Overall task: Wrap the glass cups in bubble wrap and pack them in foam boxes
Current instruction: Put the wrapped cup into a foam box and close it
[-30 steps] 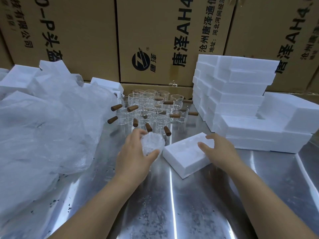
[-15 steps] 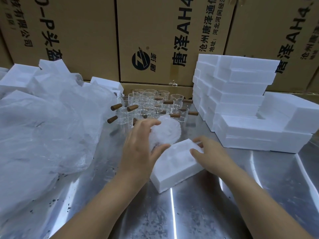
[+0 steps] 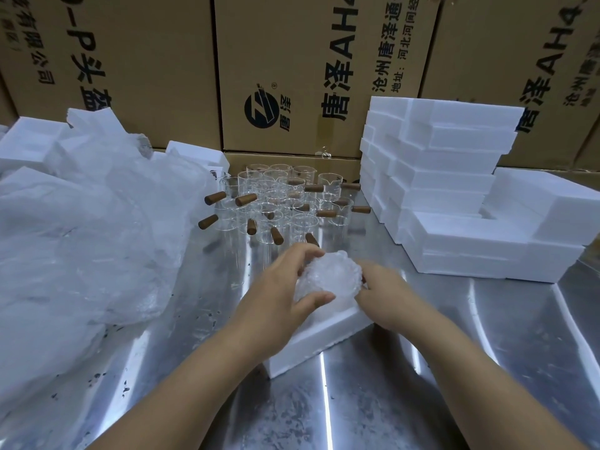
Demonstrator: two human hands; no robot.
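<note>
— Head view: what changed?
— The wrapped cup (image 3: 331, 274), beside the box (image 3: 324, 336) a second ago, is now over it. The left hand (image 3: 279, 297) grips it from 9 o'clock. The right hand (image 3: 386, 297) left the box and holds its 3 o'clock side.
— Meaning?
— Probably seating it. Bare cups (image 3: 282, 203) wait at 12 o'clock.

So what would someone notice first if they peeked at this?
Probably the hands in the middle: the left hand and right hand hold a wrapped cup over a foam box on the metal table. Just behind stands a crowd of glass cups with brown handles. A big heap of bubble wrap fills the left side, and a white foam stack rises on the right.
</note>
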